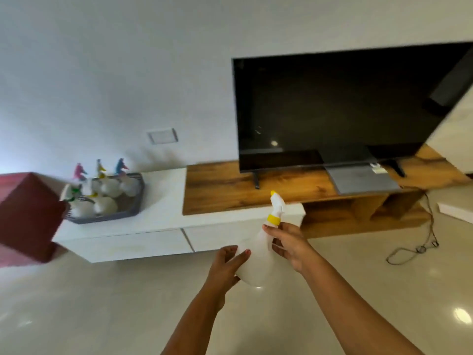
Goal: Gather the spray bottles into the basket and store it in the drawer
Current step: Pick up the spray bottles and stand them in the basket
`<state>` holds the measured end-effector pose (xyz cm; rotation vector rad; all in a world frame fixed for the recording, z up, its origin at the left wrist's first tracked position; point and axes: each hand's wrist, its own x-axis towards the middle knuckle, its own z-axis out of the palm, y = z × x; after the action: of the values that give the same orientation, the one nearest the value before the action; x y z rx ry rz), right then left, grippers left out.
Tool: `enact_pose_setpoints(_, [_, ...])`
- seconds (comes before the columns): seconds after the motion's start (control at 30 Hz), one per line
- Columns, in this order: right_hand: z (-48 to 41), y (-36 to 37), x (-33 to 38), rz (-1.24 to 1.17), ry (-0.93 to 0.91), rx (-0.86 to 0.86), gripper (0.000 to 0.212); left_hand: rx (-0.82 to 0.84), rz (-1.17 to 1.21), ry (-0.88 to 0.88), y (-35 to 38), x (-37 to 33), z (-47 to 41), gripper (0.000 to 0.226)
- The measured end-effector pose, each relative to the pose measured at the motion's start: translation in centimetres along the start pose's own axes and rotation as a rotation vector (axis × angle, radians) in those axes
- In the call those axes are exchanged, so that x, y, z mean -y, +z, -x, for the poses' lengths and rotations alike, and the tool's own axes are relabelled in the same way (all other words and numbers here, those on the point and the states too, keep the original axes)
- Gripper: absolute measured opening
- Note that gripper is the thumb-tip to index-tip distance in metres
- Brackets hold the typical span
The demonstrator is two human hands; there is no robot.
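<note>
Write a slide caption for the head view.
Left hand and right hand hold a yellow-capped spray bottle; grey basket of spray bottles sits on the white cabinet, drawers closed.

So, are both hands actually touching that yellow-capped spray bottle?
Touching. The head view shows the left hand gripping the round body of the spray bottle, and the right hand curled around its neck, below the yellow collar.

White cabinet top w/ grey basket; wood section w/ TV
</note>
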<state>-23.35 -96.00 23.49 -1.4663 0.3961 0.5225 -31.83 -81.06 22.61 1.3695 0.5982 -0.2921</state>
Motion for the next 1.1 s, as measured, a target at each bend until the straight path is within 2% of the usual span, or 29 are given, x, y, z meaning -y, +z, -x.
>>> enact_pose_setpoints(0.13, [0.4, 8.8, 1.0, 0.091, -0.042, 0.063, 0.02, -0.1, 0.047, 0.025, -7.6, -2.1, 0.7, 0.045])
enact_pose_setpoints(0.37, [0.4, 27.7, 0.6, 0.156, -0.113, 0.119, 0.016, -0.224, 0.056, 0.051, -23.8, -4.2, -0.1, 0.052])
enact_pose_setpoints(0.5, [0.3, 38.9, -0.2, 0.211, -0.135, 0.174, 0.034, -0.299, 0.09, 0.047, -33.7, -6.0, -0.2, 0.05])
enact_pose_setpoints(0.57, [0.4, 43.0, -0.3, 0.251, -0.148, 0.202, 0.033, -0.313, 0.137, 0.039, -37.5, -6.8, -0.4, 0.049])
enact_pose_setpoints(0.77, [-1.2, 49.0, -0.3, 0.346, -0.195, 0.173, 0.022, -0.284, 0.132, 0.02, -42.9, -7.9, -2.1, 0.037])
enact_pose_setpoints(0.9, [-3.1, 51.2, -0.1, 0.364, -0.187, 0.143, 0.022, -0.288, 0.01, -0.008, -45.1, -8.6, -4.6, 0.051])
enact_pose_setpoints(1.1, [-7.9, 55.0, 0.9, 0.436, -0.206, 0.112, 0.018, -0.293, -0.116, -0.05, -47.3, -10.7, -9.9, 0.058])
